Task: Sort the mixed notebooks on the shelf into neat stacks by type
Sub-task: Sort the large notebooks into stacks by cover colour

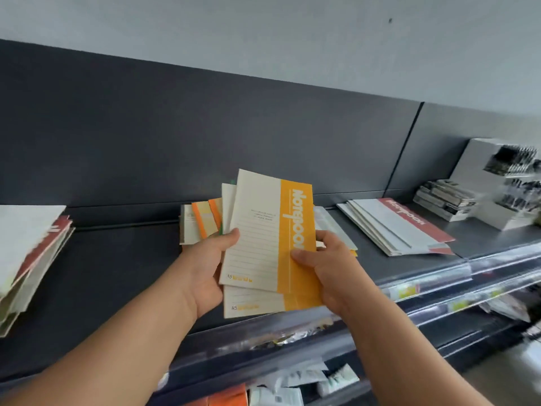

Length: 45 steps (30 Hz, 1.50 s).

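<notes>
the left hand (205, 268) and right hand (325, 265) both clamp a fanned bunch of cream notebooks with yellow spine bands (263, 238), thumbs on the top cover, held above the dark grey metal shelf (126, 259). behind lie orange-banded cream notebooks (202, 221); a white and red-banded notebook stack (392, 227) sits right, another tilted red-and-white stack (29, 247) far left.

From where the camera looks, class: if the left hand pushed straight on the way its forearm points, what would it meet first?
Probably the orange-edged notebooks fanned on the shelf just beyond the left hand, then the dark back panel. Depth is uncertain from one view.
</notes>
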Available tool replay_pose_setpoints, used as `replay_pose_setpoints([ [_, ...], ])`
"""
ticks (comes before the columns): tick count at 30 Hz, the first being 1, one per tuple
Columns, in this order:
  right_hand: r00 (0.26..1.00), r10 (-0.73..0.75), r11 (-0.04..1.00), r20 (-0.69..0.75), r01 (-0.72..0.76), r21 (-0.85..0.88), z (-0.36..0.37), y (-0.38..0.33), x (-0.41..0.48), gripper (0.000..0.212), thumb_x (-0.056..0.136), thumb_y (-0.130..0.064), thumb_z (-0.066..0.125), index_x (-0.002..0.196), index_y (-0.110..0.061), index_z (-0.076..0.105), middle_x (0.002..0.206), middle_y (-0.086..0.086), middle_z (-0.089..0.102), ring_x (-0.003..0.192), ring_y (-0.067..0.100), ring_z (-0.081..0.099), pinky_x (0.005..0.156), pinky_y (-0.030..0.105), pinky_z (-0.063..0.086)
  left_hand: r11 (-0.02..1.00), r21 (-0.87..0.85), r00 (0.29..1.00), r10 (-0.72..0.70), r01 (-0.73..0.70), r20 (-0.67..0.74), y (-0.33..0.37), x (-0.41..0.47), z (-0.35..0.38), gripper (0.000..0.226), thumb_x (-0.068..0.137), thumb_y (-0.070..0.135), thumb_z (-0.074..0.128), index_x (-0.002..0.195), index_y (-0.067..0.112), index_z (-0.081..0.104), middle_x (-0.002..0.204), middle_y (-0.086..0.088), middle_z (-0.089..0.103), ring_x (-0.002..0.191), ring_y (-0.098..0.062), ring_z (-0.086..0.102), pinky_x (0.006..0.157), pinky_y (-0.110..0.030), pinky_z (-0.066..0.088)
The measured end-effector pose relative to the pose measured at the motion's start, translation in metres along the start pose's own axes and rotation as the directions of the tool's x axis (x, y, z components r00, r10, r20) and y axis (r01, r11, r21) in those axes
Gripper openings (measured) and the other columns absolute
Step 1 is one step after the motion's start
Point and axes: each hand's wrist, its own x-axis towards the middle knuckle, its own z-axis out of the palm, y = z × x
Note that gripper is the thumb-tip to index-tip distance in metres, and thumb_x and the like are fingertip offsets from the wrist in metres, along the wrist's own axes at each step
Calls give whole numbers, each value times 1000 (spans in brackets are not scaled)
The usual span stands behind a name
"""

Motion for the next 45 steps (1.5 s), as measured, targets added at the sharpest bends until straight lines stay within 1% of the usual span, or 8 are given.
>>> replay_pose_setpoints([
  [8, 998, -25, 999, -59, 24, -25, -120, 3, -4, 20, 90, -6, 65, 101, -21, 56, 102, 4, 70, 93, 26, 69, 83, 50, 57, 1000, -10, 999, 27, -27, -32, -50, 5, 94, 24, 99, 29, 50, 112, 14, 64, 91, -12, 74, 86, -32, 67, 66, -47, 52],
  [14, 986, 38, 992, -164, -17, 123, -189, -6, 20, 23, 94, -4, 57, 115, -14, 54, 104, 8, 66, 92, 28, 65, 67, 40, 53, 993, 59, 989, 110, -105, -95, -44, 31, 119, 18, 98, 27, 53, 109, 20, 65, 98, -9, 74, 89, -31, 67, 68, -46, 53],
  [18, 994, 82, 974, -70, -65, 216, -196, -10, 50, 20, 96, -7, 54, 115, -14, 57, 109, 9, 70, 96, 31, 67, 66, 42, 55, 990, 49, 986, 134, -129, -100, -41, 65, 131, 15, 97, 24, 54, 107, 20, 65, 100, -9, 71, 91, -31, 66, 66, -45, 52],
  [23, 995, 102, 993, 8, -103, 53, -173, -16, 95, 23, 92, -10, 64, 112, -19, 58, 108, 6, 71, 98, 31, 68, 86, 52, 56, 988, 27, 985, 155, -153, -82, -36, 109, 149, 11, 94, 20, 60, 103, 19, 67, 94, -8, 74, 89, -30, 68, 72, -47, 54],
  [28, 996, 94, 995, -1, -94, -15, -162, -13, 139, 32, 83, -18, 75, 110, -22, 59, 105, 2, 72, 93, 26, 71, 84, 50, 58, 982, 24, 974, 187, -185, -126, -28, 144, 158, 11, 89, 23, 66, 100, 21, 66, 82, -4, 75, 79, -27, 70, 65, -43, 56],
  [31, 992, 122, 992, 40, -121, -18, -158, -7, 161, 43, 78, -19, 80, 115, -22, 58, 107, 2, 72, 95, 28, 71, 84, 52, 57, 980, 41, 967, 201, -197, -159, -28, 155, 160, 18, 91, 38, 62, 101, 24, 66, 88, -3, 75, 84, -28, 70, 76, -49, 56],
  [40, 958, 201, 980, 207, -200, -25, -164, -4, 221, 39, 82, -7, 74, 115, -18, 58, 109, 7, 70, 97, 32, 69, 85, 53, 56, 978, -30, 898, 177, -206, -403, -28, 167, 164, 31, 94, 50, 50, 99, 26, 69, 94, -4, 75, 90, -32, 69, 84, -58, 52],
  [45, 885, 261, 963, 387, -264, -46, -162, -6, 234, 30, 87, -8, 68, 115, -15, 59, 105, 7, 74, 94, 30, 71, 79, 48, 58, 960, 43, 825, 260, -276, -502, -33, 177, 173, 19, 96, 36, 53, 96, 23, 67, 95, -6, 74, 88, -28, 69, 86, -51, 53],
])
